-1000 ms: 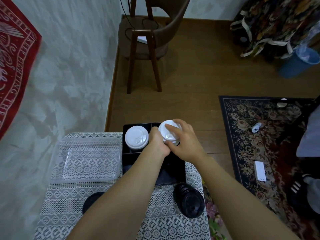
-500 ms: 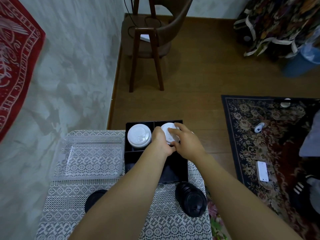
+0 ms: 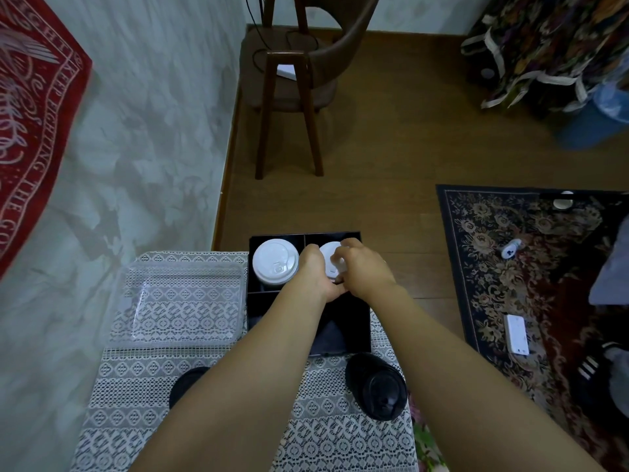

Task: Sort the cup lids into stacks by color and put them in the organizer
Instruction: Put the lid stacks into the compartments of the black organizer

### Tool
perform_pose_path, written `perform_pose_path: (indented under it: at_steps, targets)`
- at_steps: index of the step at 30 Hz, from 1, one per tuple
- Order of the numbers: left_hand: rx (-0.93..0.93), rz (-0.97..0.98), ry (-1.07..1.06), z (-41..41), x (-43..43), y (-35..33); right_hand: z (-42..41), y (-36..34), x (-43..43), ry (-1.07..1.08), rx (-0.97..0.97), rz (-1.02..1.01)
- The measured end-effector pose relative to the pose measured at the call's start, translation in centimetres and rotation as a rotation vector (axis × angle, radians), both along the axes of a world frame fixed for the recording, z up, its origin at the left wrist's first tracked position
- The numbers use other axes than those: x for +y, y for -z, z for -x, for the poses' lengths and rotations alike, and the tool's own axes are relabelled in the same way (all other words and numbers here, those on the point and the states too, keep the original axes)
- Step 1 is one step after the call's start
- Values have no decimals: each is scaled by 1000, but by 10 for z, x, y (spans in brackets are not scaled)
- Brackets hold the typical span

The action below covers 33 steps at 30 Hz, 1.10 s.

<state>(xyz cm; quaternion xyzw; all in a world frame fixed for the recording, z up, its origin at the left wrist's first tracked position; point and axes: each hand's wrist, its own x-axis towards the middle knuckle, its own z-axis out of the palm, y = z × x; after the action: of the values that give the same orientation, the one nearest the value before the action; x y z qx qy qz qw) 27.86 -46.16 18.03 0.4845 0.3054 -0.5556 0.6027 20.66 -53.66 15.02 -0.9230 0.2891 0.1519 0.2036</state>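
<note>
Head view: white lid stack (image 3: pixel 327 252) upright

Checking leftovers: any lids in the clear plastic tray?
No, the clear plastic tray shows only the lace tablecloth through it.

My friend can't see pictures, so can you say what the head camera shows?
A left hand and right hand grip a stack of white lids in the far right slot of a black organizer, beside a second white stack. Black lids lie on the lace tablecloth; a clear tray sits left of the organizer.
</note>
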Motion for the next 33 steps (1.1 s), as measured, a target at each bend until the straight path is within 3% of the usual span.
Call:
perform_pose_path:
  at_steps: [3,5,9,12,15,24,33]
  targets:
    - [-63,-25,43,0,5,6,8,2,2,-61,-169,69]
    - [-235,-74,157,7,8,7,15,13,3,-72,-234,120]
    - [-1066,-242,910,27,24,12,26,22,4,-139,-270,165]
    - [-1347,-234,1306,34,37,17,35,16,7,-196,-269,192]
    - [-1454,-298,1446,40,42,24,43,18,8,-219,-286,239]
    - [-1539,-425,1580,49,43,31,48,24,13,-296,-228,291]
    - [-1516,-431,1696,44,34,47,41,34,13,-341,-405,378]
